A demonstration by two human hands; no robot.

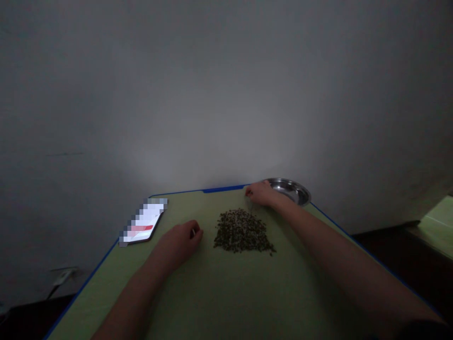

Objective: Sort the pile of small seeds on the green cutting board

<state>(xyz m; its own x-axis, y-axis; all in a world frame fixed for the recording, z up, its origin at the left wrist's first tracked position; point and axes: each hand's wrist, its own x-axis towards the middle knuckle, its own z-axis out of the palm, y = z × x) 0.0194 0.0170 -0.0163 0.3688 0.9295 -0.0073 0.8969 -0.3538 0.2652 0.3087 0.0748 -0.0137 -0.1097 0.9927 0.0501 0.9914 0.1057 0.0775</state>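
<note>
A loose pile of small dark seeds or beans lies on the pale green tabletop. My left hand rests to the left of the pile with its fingers curled in. A tiny pale spot shows between thumb and forefinger, too small to name. Beyond the pile, my right hand is closed, its fingers bent downward. Something faint and see-through shows under its fingertips, but I cannot make out what it is. That hand partly covers the left side of a shiny metal bowl.
A phone with a lit screen lies at the table's left edge. Blue trim borders the table, and a grey wall stands directly behind it. Another pale green surface is at far right. A wall socket with a cable is low left.
</note>
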